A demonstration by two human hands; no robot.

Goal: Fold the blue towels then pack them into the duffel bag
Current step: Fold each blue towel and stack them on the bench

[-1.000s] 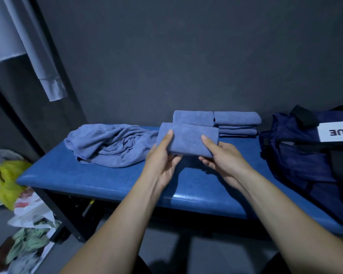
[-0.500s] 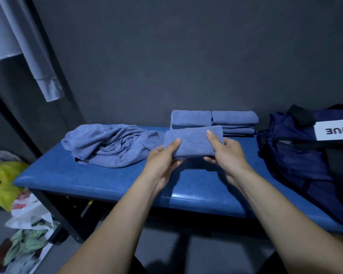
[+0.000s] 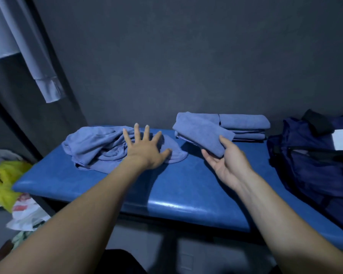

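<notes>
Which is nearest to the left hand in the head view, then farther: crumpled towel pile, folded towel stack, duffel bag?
From the left hand:
1. Crumpled towel pile, under its spread fingers.
2. Folded towel stack, right, by the wall.
3. Duffel bag, far right end.

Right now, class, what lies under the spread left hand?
The left hand is spread over the crumpled towels, which lie on the blue bench. The hand hides the cloth beneath the palm; the heap covers the bench below.
</notes>
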